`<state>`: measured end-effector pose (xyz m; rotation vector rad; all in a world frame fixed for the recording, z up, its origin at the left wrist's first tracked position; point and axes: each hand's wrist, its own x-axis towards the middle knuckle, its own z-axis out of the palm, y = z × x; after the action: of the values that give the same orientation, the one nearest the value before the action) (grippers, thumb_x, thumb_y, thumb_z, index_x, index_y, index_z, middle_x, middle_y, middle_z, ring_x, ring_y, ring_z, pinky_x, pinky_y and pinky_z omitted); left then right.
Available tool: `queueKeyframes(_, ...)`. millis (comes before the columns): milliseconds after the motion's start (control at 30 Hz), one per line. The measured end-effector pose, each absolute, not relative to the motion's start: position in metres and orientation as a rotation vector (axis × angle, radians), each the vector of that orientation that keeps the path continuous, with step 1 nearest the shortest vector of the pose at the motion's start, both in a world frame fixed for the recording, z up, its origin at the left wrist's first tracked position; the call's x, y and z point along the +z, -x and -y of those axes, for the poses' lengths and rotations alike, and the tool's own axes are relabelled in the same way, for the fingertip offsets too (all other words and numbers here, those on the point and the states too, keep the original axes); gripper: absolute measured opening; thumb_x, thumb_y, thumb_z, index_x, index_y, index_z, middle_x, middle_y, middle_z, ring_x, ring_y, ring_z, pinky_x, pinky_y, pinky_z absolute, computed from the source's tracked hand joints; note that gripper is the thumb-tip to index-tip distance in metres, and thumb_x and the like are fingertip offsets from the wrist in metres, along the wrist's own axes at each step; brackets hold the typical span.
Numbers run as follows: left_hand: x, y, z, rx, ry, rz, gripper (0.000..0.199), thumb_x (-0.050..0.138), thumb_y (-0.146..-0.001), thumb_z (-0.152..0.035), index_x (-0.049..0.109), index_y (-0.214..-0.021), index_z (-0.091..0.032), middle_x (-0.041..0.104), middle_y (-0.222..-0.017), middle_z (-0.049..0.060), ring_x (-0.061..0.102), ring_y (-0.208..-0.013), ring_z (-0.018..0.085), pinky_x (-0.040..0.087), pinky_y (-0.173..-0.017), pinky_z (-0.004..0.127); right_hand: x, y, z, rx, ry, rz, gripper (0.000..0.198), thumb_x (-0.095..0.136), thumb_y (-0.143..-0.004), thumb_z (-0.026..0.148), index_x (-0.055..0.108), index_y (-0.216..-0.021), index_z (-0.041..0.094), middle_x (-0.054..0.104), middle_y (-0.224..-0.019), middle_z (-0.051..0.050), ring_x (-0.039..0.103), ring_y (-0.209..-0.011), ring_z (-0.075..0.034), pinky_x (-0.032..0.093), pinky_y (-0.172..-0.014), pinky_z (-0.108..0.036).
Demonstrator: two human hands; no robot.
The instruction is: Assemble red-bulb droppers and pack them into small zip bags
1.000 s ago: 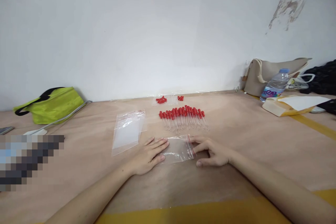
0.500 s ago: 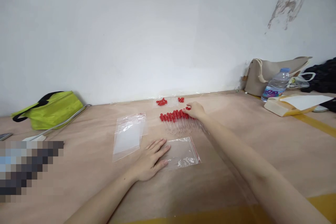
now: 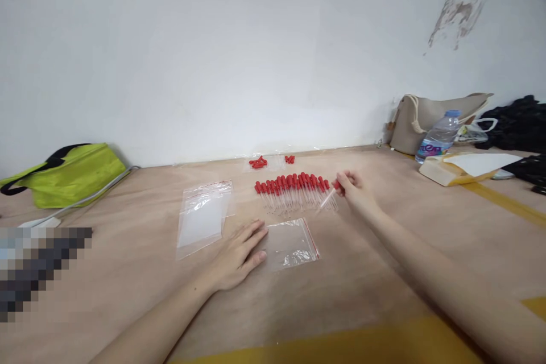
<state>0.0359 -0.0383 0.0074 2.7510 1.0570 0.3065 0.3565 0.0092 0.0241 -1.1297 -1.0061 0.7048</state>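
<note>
On the desk [image 3: 409, 199], my open left hand [image 3: 239, 256] rests on a clear bag [image 3: 288, 244], probably steadying it; my right hand [image 3: 355, 190] pinches a dropper [image 3: 327, 199] by its red bulb [image 3: 336, 184], beside the other droppers [image 3: 294, 189].

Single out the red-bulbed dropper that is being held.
The red-bulbed dropper in the right hand, pinched at its red end, its clear tube slanting down and left. The other droppers lie in a row, none held.
</note>
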Motion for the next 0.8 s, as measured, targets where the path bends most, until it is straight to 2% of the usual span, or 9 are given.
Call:
queueKeyframes(133, 0.01, -0.031, 0.04, 0.446, -2.708, -1.025, 0.044, 0.037, -0.089, -0.038, 0.036, -0.131, -0.024, 0.03, -0.139, 0.004, 0.023, -0.129, 0.023, 0.026, -0.105, 0.041, -0.005, -0.354, 0.028, 0.791, 1.123, 0.836, 0.041, 0.066, -0.059, 0.053, 0.047, -0.072, 0.019, 0.057, -0.057, 0.003, 0.047, -0.045, -0.006, 0.039, -0.044, -0.018)
queueKeyframes(267, 0.011, -0.025, 0.042, 0.434, -2.698, -0.99, 0.05, 0.045, -0.085, -0.041, 0.035, -0.131, -0.025, 0.035, -0.136, 0.005, 0.03, -0.126, 0.024, 0.029, -0.103, 0.042, -0.013, -0.341, 0.033, 0.852, 1.088, 0.786, 0.038, 0.067, -0.06, 0.05, 0.049, -0.073, 0.019, 0.058, -0.058, 0.003, 0.047, -0.046, -0.006, 0.039, -0.045, -0.018)
queueKeyframes(433, 0.009, -0.025, 0.044, 0.393, -2.732, -0.99, 0.052, 0.048, -0.083, -0.044, 0.035, -0.13, -0.027, 0.041, -0.133, 0.005, 0.035, -0.122, 0.024, 0.027, -0.103, 0.045, -0.017, -0.331, 0.034, 0.946, 1.064, 0.771, 0.036, 0.068, -0.061, 0.047, 0.05, -0.072, 0.019, 0.06, -0.06, 0.002, 0.049, -0.047, -0.006, 0.04, -0.046, -0.019)
queueKeyframes(667, 0.007, -0.026, 0.044, 0.348, -2.692, -1.079, 0.061, 0.048, -0.081, -0.048, 0.028, -0.134, -0.025, 0.039, -0.134, 0.006, 0.03, -0.126, 0.028, 0.03, -0.1, 0.048, -0.015, -0.325, 0.051, 1.395, 1.033, 1.017, 0.03, 0.073, -0.058, 0.033, 0.055, -0.076, 0.017, 0.064, -0.071, 0.0, 0.06, -0.065, -0.01, 0.048, -0.068, -0.026)
queueKeyframes(800, 0.011, -0.027, 0.046, 0.318, -2.693, -1.082, 0.06, 0.047, -0.081, -0.049, 0.028, -0.133, -0.025, 0.039, -0.134, 0.005, 0.03, -0.125, 0.028, 0.029, -0.101, 0.048, -0.017, -0.32, 0.051, 1.376, 1.114, 1.256, 0.032, 0.074, -0.055, 0.03, 0.058, -0.078, 0.016, 0.063, -0.065, 0.001, 0.057, -0.059, -0.01, 0.046, -0.06, -0.024)
